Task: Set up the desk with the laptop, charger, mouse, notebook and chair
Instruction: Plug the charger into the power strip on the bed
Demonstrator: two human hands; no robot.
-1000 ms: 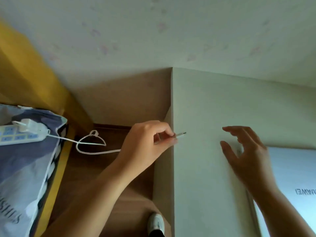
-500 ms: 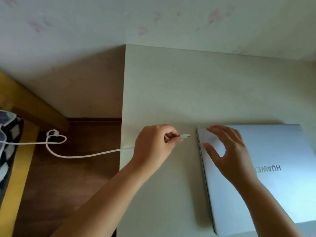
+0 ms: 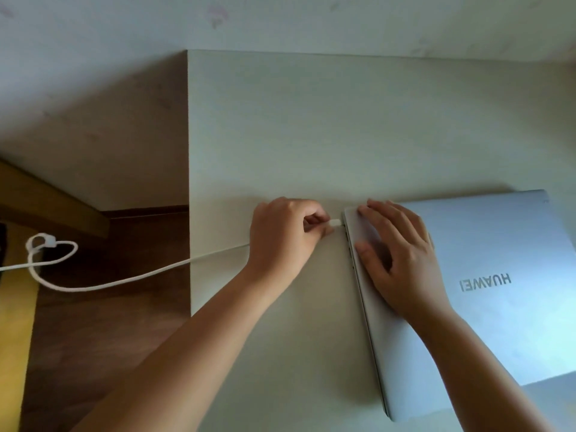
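Note:
A silver laptop (image 3: 486,294) lies closed on the pale desk (image 3: 311,129), at its right side. My left hand (image 3: 283,235) pinches the plug of the white charger cable (image 3: 124,280), and the plug's tip touches the laptop's left edge near the back corner. The cable trails left off the desk and hangs in a loop over the floor. My right hand (image 3: 396,254) presses flat on the laptop lid near that corner, fingers spread. Mouse, notebook and chair are out of view.
The desk's left edge drops to a brown wooden floor (image 3: 103,322). A yellow wooden frame (image 3: 18,322) stands at the far left. A pale wall (image 3: 280,23) runs behind the desk.
My view has swung right, bringing the laptop into sight. My left hand carried the plug across the desk to the laptop's left edge. My right hand came down flat on the lid.

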